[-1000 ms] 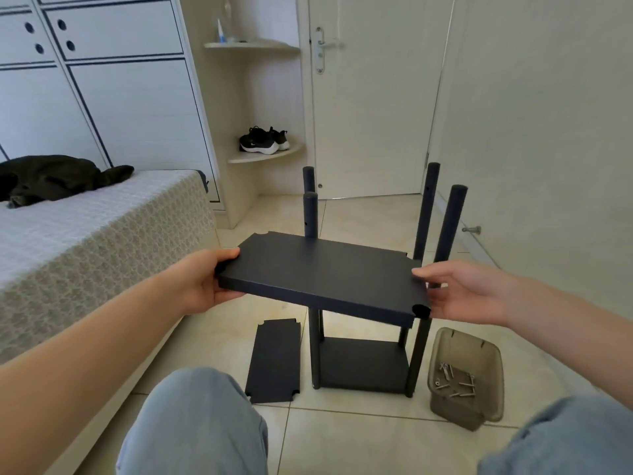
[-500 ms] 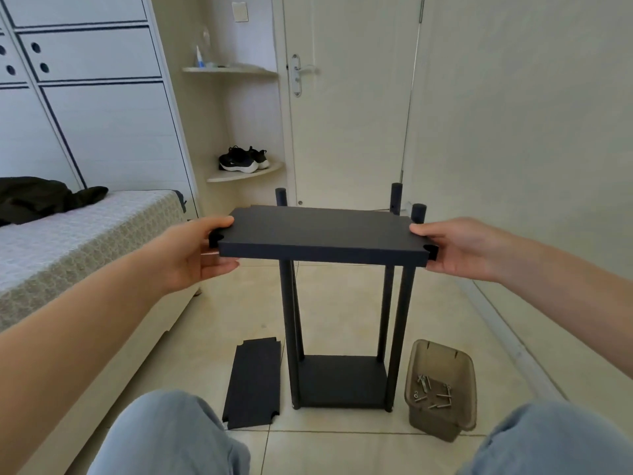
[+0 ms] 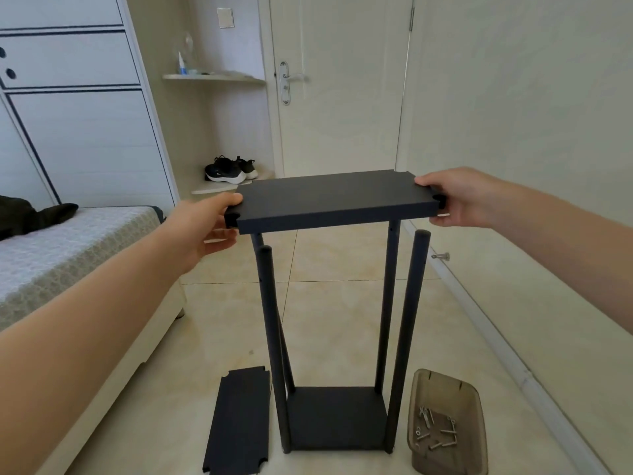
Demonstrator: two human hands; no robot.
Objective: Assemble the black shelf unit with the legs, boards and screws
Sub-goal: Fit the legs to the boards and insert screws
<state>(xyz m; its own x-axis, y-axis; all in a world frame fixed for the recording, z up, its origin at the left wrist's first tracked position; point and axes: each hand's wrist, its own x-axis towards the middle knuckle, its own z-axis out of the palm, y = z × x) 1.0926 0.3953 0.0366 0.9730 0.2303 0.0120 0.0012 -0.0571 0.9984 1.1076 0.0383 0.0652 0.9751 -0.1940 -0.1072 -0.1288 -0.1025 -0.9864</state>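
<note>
I hold a black shelf board (image 3: 337, 198) level in the air above the upright frame. My left hand (image 3: 205, 228) grips its left end, thumb on top. My right hand (image 3: 455, 197) grips its right end. Below, several black legs (image 3: 409, 337) stand upright from a black bottom board (image 3: 337, 418) on the floor. The near legs' tops are just under the held board, apart from it. Another black board (image 3: 239, 423) lies flat on the tiles left of the frame. A brown plastic tub (image 3: 448, 423) with screws sits to the right.
A bed (image 3: 68, 255) runs along the left, with dark clothing on it. A white door (image 3: 339, 84) and a corner shelf with sneakers (image 3: 229, 169) are behind. The wall and its skirting run close along the right, with a door stop (image 3: 440, 257).
I have lifted the board from among the legs to above their tops. My head has tilted up, so the frame appears lower.
</note>
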